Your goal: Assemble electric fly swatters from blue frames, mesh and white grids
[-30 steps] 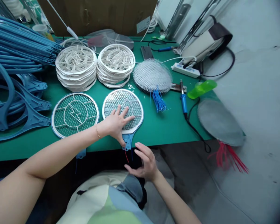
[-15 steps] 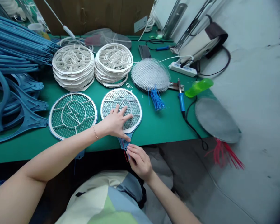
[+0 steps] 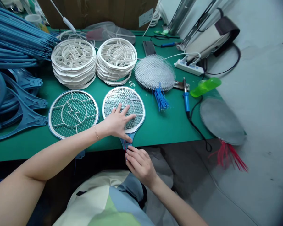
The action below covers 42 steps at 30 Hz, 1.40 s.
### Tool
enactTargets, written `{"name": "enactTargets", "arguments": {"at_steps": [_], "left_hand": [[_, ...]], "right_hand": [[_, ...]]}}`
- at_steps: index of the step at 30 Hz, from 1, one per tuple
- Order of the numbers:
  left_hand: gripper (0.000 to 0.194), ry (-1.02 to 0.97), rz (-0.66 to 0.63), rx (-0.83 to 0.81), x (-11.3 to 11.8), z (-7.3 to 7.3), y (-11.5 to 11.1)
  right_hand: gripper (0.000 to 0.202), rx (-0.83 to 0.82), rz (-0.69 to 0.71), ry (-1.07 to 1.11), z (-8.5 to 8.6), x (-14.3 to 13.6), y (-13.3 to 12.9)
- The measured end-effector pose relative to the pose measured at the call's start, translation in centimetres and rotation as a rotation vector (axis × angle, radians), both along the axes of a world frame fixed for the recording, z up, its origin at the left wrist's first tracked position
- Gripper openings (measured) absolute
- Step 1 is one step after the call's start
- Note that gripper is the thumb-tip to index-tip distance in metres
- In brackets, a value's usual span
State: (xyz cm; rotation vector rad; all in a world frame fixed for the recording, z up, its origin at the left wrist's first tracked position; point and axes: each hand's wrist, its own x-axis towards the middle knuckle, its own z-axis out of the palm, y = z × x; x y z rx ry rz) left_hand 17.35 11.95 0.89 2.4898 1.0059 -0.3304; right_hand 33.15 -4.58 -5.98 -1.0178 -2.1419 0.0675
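Note:
A blue racket frame (image 3: 129,137) with a white grille and metal mesh lies at the table's front edge, its neck sticking out over it. My left hand (image 3: 119,123) rests on the grille, fingers spread, the thumb near the neck. Just below, my right hand (image 3: 140,164) has its fingers pinched together at the end of the neck, beside a thin red wire (image 3: 125,147). Whether the wire is between those fingers is too small to tell. To the left lies a second racket head (image 3: 73,114) with a lightning shape, partly under my left forearm.
Two stacks of white grilles (image 3: 73,66) stand behind the rackets. Round mesh pieces (image 3: 154,73) with blue wires, a soldering iron (image 3: 186,100) and a power strip (image 3: 189,67) are on the right. Blue frames (image 3: 25,119) crowd the left. Grey mesh (image 3: 223,121) overhangs the right edge.
The fingertips of my right hand have shifted slightly left by the racket neck. My left hand stays spread on the grille. The view has moved a little.

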Motion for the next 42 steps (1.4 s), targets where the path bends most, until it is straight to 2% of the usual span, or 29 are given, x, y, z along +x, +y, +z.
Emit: {"name": "enactTargets", "arguments": {"at_steps": [5, 8, 11, 14, 16, 17, 19, 21, 23, 25, 27, 29, 32, 36, 38, 42], "left_hand": [[0.130, 0.023, -0.007, -0.013, 0.2, 0.1, -0.1], [0.134, 0.047, -0.005, -0.019, 0.4, 0.0, -0.3], [0.135, 0.060, -0.012, -0.017, 0.4, -0.1, -0.3], [0.128, 0.015, -0.020, -0.028, 0.6, 0.3, 0.2], [0.117, -0.072, 0.041, -0.058, 0.7, 0.9, 1.0], [0.110, -0.134, 0.092, -0.078, 0.6, 1.4, 1.5], [0.097, -0.281, 0.179, -0.117, -0.6, 2.3, 2.4], [0.085, -0.385, 0.175, -0.103, -3.7, 3.0, 2.7], [0.084, -0.347, 0.098, -0.054, -8.6, 3.4, 1.9], [0.099, -0.147, 0.028, -0.071, -14.0, 3.5, 0.0], [0.111, 0.002, 0.075, -0.087, -18.4, 3.2, -2.3], [0.109, 0.020, 0.126, -0.039, -20.7, 2.8, -4.2], [0.097, -0.097, 0.158, 0.025, -20.5, 2.1, -5.6], [0.086, -0.222, 0.253, -0.081, -18.3, 0.8, -6.0], [0.081, -0.259, 0.322, -0.149, -17.8, 0.0, -6.3], [0.089, -0.310, 0.373, -0.177, -17.8, -1.2, -6.5]], "right_hand": [[0.016, -0.015, -0.032, -0.024, 0.8, -0.4, -0.4], [0.021, -0.085, -0.078, 0.024, 1.2, -1.0, -0.9], [0.024, -0.224, -0.099, 0.061, 2.4, -1.3, -0.5], [0.018, -0.484, -0.041, 0.079, 4.8, -0.5, 1.3], [0.013, -0.645, -0.010, 0.210, 6.7, 0.4, 2.8], [0.010, -0.652, -0.040, 0.345, 7.6, 0.7, 3.4], [0.013, -0.523, -0.149, 0.667, 8.8, 0.9, 4.0], [0.017, -0.394, -0.187, 0.805, 9.2, 0.2, 3.8], [0.017, -0.402, -0.065, 0.674, 8.9, -1.4, 3.0], [0.026, -0.425, 0.092, 0.441, 7.9, -3.5, 2.1], [0.039, -0.395, 0.214, 0.238, 6.5, -5.7, 1.6], [0.048, -0.332, 0.282, 0.066, 4.8, -7.9, 1.7], [0.048, -0.218, 0.334, -0.028, 2.0, -10.3, 2.4], [0.042, -0.138, 0.378, 0.131, -0.6, -11.4, 3.0], [0.040, -0.119, 0.382, 0.199, -1.0, -11.3, 3.0], [0.034, -0.101, 0.385, 0.185, -0.8, -11.6, 3.0]]}}
